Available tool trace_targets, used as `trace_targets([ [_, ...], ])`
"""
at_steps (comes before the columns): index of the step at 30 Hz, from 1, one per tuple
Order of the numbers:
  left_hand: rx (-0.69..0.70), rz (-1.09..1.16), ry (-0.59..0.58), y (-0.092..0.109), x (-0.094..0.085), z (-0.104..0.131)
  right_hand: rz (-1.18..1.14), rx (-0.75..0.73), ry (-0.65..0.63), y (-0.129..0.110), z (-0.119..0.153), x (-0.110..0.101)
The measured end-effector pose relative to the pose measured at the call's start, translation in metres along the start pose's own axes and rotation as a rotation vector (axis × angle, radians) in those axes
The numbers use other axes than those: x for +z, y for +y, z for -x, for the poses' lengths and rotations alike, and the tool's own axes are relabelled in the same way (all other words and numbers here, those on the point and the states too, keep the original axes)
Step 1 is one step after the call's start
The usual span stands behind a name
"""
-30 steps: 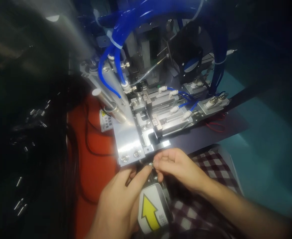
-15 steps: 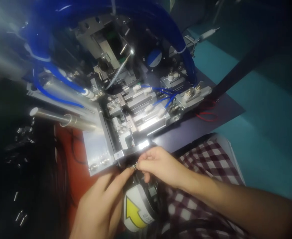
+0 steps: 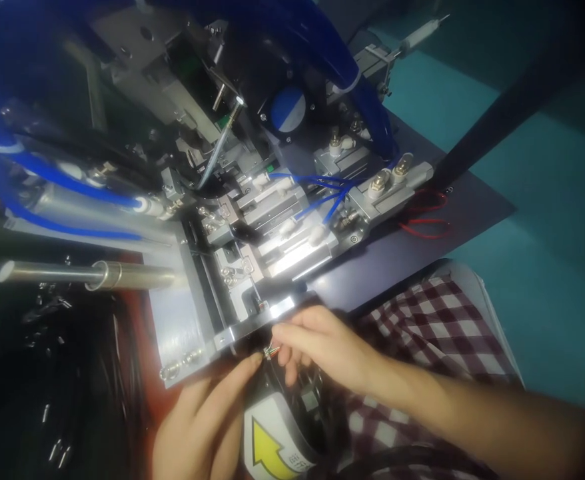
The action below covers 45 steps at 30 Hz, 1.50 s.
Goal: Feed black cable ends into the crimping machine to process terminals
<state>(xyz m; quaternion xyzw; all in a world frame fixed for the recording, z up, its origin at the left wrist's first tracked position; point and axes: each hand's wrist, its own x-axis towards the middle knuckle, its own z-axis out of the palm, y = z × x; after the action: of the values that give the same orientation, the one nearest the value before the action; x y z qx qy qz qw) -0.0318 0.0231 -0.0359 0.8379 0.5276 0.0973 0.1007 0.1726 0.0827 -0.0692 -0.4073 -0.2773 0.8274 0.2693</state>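
Note:
A small connector with thin wires (image 3: pixel 270 351), light and reddish, sits between my hands below the metal bar (image 3: pixel 252 325) at the machine's front edge. At its left side, my left hand (image 3: pixel 207 420) has a fingertip pressed to it; the other fingertips are hidden. My right hand (image 3: pixel 322 343) comes in from the right with thumb and fingers pinched on the wires. Just under both hands is a dark part bearing a white label with a yellow arrow (image 3: pixel 271 448).
The machine carries metal slide blocks (image 3: pixel 300 250), thin blue tubes (image 3: pixel 340 193) and a thick blue hose (image 3: pixel 317 40). A metal rod (image 3: pixel 52 272) juts out left. Red wire loops (image 3: pixel 427 229) lie on the grey plate (image 3: pixel 472 207). Dark cables (image 3: pixel 127 353) hang at lower left.
The view has shifted, so the machine's left side sits farther left and lower. My right fingers have drawn slightly away from the left fingertip, showing more of the connector and wires.

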Motion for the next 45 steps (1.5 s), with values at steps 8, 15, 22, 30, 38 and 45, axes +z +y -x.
trace_targets([
  [8,0.017,0.055,0.026,-0.002,0.004,0.001,0.027,-0.017,0.134,0.01,0.003,0.014],
  [15,0.016,0.096,0.034,-0.001,0.003,0.002,-0.028,0.019,0.11,0.011,0.005,0.013],
  [22,0.008,0.108,0.035,-0.001,0.004,0.001,-0.004,-0.009,0.094,0.006,0.003,0.012],
  [30,-0.011,0.124,0.052,-0.001,0.005,0.002,-0.03,0.008,0.106,0.009,0.003,0.012],
  [38,-0.001,0.136,0.055,-0.001,0.005,0.003,0.32,-0.331,0.199,0.022,0.009,0.004],
  [45,0.015,0.169,0.08,0.001,0.005,0.0,0.556,-0.559,0.285,0.023,0.011,0.004],
])
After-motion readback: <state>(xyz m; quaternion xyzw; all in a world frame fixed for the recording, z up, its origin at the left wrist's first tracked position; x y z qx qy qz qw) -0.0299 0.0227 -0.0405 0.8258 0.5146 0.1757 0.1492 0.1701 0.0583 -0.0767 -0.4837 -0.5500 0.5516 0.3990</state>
